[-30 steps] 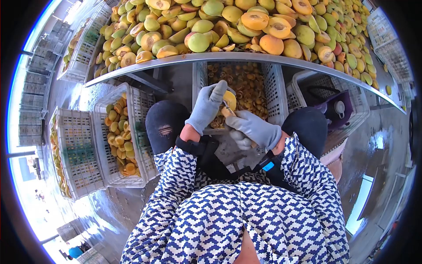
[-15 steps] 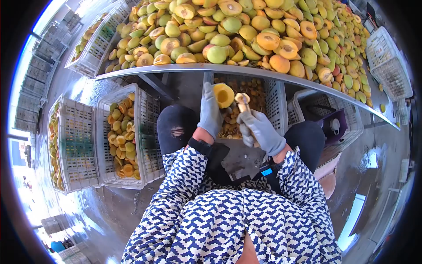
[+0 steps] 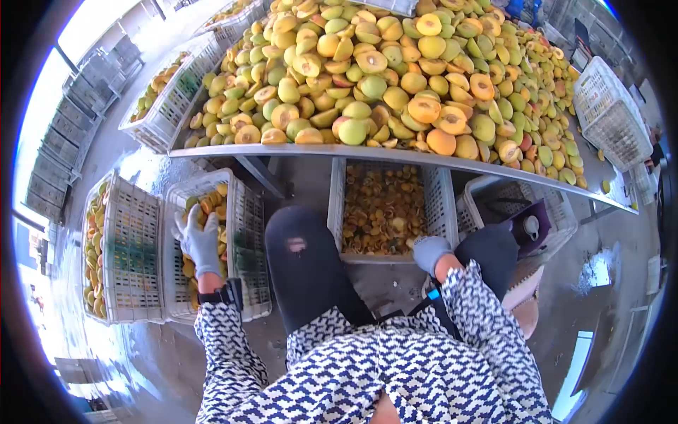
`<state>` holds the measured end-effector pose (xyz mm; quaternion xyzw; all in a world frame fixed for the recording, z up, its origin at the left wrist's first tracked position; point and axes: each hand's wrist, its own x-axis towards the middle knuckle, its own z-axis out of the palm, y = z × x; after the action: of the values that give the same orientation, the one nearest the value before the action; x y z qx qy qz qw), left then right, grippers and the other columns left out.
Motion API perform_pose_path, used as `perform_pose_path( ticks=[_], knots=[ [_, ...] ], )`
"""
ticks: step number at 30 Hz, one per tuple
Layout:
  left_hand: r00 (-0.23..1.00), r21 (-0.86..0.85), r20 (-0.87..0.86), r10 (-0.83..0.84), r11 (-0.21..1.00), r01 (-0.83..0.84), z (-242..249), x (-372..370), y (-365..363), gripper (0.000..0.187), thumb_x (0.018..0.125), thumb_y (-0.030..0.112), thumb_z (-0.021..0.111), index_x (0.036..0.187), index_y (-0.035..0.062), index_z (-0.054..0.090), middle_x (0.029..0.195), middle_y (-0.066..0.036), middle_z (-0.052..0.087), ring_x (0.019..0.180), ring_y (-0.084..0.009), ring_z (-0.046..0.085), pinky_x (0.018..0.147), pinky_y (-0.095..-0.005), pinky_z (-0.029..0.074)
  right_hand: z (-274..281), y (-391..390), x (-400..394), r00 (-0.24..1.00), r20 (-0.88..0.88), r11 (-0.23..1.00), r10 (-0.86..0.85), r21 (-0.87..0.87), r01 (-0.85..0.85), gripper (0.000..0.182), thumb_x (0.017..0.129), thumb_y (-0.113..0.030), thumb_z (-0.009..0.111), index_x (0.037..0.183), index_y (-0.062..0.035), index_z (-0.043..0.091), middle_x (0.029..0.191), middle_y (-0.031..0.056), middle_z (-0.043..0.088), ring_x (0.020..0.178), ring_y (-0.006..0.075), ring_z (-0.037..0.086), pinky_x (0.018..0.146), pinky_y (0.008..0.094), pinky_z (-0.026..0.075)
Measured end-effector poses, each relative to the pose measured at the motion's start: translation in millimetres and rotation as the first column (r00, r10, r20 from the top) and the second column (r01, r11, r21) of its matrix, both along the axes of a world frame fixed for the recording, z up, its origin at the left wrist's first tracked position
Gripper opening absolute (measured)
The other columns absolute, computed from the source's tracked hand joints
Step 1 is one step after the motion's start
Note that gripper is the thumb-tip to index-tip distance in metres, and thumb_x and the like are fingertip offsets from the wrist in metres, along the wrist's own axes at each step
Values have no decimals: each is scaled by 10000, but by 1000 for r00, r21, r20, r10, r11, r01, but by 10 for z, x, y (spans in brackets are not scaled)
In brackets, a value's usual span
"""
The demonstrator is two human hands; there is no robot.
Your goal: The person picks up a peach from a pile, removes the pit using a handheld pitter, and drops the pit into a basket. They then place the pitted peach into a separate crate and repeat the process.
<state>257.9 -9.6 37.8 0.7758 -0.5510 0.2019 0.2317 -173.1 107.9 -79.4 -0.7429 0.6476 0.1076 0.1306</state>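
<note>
My left hand [image 3: 198, 244], in a grey glove, is over the white crate [image 3: 252, 258] at left, its fingers spread above the pitted peach halves [image 3: 220, 205] inside. Nothing shows in its grasp. My right hand [image 3: 430, 254], also gloved, is closed in front of my right knee, at the near right corner of the crate of peach stones and scraps [image 3: 381, 205]. The pitting tool in it is almost entirely hidden by the fingers. Above both hands, a large heap of halved yellow-green peaches [image 3: 374, 85] covers the metal table [image 3: 282, 149].
Another full crate [image 3: 131, 247] stands at far left, and one more [image 3: 166, 120] beside the table. Under the table's right side is a crate [image 3: 480, 205] with a purple container [image 3: 531, 227]. A white crate [image 3: 611, 113] sits at the table's right end. The floor looks wet.
My left hand has moved left and down to the side crate; the hollowed peach half is out of it. My right hand has lowered, and the stone at the tool's tip no longer shows.
</note>
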Motion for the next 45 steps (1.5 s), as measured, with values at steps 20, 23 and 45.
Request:
perform_pose_path(
  ticks=[20,23,45],
  knots=[
    [80,-272,-851,-519,566,778,146,-2371,-924,239,704,122,692,890,8,595,832,-83,576,764,-185,573,709,-290,465,991,-199,60,-23,953,751,-301,252,610,192,891,-192,526,966,-16,544,590,50,529,466,135,509,447,280,393],
    [317,-196,-632,-707,542,817,-58,-2381,-826,195,722,103,672,880,15,600,851,-98,577,746,-198,567,687,-285,461,1016,-243,164,-118,930,767,-348,355,534,215,902,-220,514,956,-13,545,594,23,505,475,87,472,442,254,372],
    [-482,-318,-849,219,516,795,36,-2466,-171,299,766,45,663,1048,10,570,958,-48,618,890,-143,596,818,-261,482,1113,-214,259,-9,980,763,-198,160,626,206,901,-187,505,1004,-9,511,620,17,509,492,87,461,457,262,377]
  ],
)
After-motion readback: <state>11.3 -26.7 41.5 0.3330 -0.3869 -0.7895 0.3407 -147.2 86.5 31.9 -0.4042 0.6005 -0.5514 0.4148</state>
